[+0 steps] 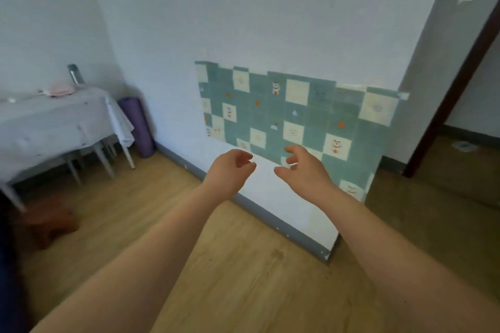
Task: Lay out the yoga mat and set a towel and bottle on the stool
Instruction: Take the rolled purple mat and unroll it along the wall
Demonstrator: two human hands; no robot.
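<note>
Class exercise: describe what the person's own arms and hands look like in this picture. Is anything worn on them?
Both forearms are bare as far as the frame shows, with no sleeves in view. The left hand and right hand wear no gloves, and no watch, bracelet or ring shows, though the image is slightly blurred.

Probably home room: wood floor (243, 278), cloth-covered table (54, 121), doorway (460, 105).

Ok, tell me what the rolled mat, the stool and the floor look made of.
Rolled mat: probably foam, matte purple, thick soft-edged roll. Stool: likely wood or plastic, reddish brown; too blurred to tell. Floor: wood-look planks, laminate or vinyl perhaps, with grain streaks and a slight sheen.
</note>
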